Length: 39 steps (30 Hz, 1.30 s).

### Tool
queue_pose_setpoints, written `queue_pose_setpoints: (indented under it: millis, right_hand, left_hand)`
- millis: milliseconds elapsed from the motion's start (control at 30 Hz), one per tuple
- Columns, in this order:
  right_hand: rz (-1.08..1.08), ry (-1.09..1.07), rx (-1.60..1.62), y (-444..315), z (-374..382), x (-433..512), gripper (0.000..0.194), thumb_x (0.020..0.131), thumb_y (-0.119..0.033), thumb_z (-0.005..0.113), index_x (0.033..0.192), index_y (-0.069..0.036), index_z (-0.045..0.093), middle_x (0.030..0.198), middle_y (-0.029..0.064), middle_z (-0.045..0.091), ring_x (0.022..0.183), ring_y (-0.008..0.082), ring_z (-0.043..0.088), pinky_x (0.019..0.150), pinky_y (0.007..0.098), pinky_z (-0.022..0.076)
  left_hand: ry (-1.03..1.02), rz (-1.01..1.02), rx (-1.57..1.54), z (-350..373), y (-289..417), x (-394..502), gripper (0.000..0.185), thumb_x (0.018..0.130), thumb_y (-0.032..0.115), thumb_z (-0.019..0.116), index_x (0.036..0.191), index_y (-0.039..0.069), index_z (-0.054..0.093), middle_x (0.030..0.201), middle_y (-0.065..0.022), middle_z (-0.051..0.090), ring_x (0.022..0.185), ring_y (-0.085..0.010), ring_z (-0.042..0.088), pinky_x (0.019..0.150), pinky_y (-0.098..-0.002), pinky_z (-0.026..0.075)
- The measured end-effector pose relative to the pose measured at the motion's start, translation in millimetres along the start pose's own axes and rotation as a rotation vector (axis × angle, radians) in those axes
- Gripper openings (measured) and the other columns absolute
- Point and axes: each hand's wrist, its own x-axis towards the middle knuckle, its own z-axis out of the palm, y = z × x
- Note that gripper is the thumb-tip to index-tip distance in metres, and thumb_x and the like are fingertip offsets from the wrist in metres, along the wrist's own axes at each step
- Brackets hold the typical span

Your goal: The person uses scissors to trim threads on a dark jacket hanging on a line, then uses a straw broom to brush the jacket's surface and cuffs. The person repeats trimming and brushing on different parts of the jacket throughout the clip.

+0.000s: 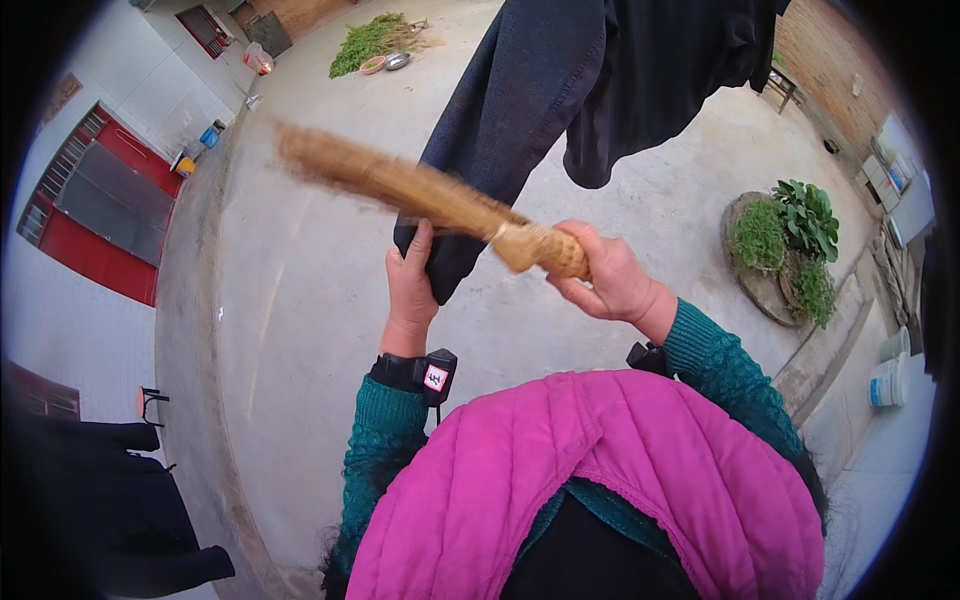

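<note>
A dark garment (pixel 645 67) with long sleeves hangs in front of me, reaching past the top of the view. Near the cuff of its sleeve (pixel 487 127), my left hand (pixel 411 281) grips the cloth, thumb on top. In my right hand (pixel 611 274) is the woven handle of a straw hand broom (pixel 420 187). The broom's bristles point to the upper left and are blurred. They cross in front of the sleeve just above my left hand; whether they touch the cloth I cannot tell.
Potted plants (pixel 784 247) stand on a round slab at the right, near white buckets (pixel 890 379). Cut greens (pixel 371 41) lie at the far side beside two basins. Another dark garment (pixel 112 502) hangs at lower left, close to a small stool (pixel 150 405).
</note>
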Motion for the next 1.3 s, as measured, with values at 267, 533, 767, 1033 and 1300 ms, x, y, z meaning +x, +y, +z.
queue_pose_setpoints:
  millis: [267,533,767,1033,1300]
  right_hand:
    - [0.599,0.445,-0.306,-42.1,-80.9,144.3,0.039,0.093,-0.031,0.067,0.106,0.002,0.051,0.086,0.0238,0.068,0.079,0.0386,0.070,0.067,0.0429,0.0565]
    - [0.212,-0.217,-0.351,-48.0,-41.5,101.7,0.032,0.090,-0.027,0.068,0.098,-0.004,0.048,0.080,0.0215,0.066,0.075,0.0393,0.067,0.067,0.0458,0.0537]
    - [0.434,0.838,0.557,-19.4,-92.2,121.9,0.032,0.091,-0.028,0.073,0.098,-0.004,0.053,0.072,0.0027,0.059,0.048,0.0056,0.054,0.044,0.0214,0.0478]
    - [0.398,0.499,1.026,-36.0,-27.2,110.5,0.024,0.087,-0.012,0.077,0.100,-0.006,0.058,0.098,0.0096,0.068,0.083,0.0156,0.068,0.083,0.0351,0.0581]
    - [0.337,0.439,1.042,-17.3,-62.3,73.4,0.022,0.086,-0.007,0.073,0.092,-0.009,0.053,0.088,0.0057,0.066,0.074,0.0136,0.065,0.079,0.0324,0.0575]
  left_hand:
    - [-0.198,-0.138,0.064,3.7,78.7,-29.1,0.042,0.094,0.022,0.056,0.126,-0.005,0.058,0.114,-0.0194,0.068,0.093,-0.0245,0.071,0.078,-0.0343,0.060]
    - [0.073,-0.152,0.020,0.4,66.5,-29.6,0.052,0.100,0.053,0.044,0.114,0.005,0.060,0.088,-0.0109,0.069,0.050,-0.0197,0.060,0.033,-0.0282,0.038]
    - [-0.024,-0.209,0.003,36.6,68.3,-35.9,0.058,0.101,0.056,0.036,0.112,0.004,0.060,0.089,-0.0135,0.067,0.048,-0.0205,0.055,0.032,-0.0289,0.034]
    - [-0.282,-0.359,-0.018,58.9,40.1,-25.2,0.063,0.102,0.057,0.028,0.109,0.002,0.059,0.074,-0.0096,0.057,0.043,-0.0192,0.039,0.035,-0.0319,0.027]
    - [-0.101,-0.413,0.285,43.8,25.2,30.4,0.041,0.095,0.030,0.055,0.118,-0.004,0.062,0.103,-0.0183,0.070,0.080,-0.0257,0.071,0.073,-0.0438,0.058]
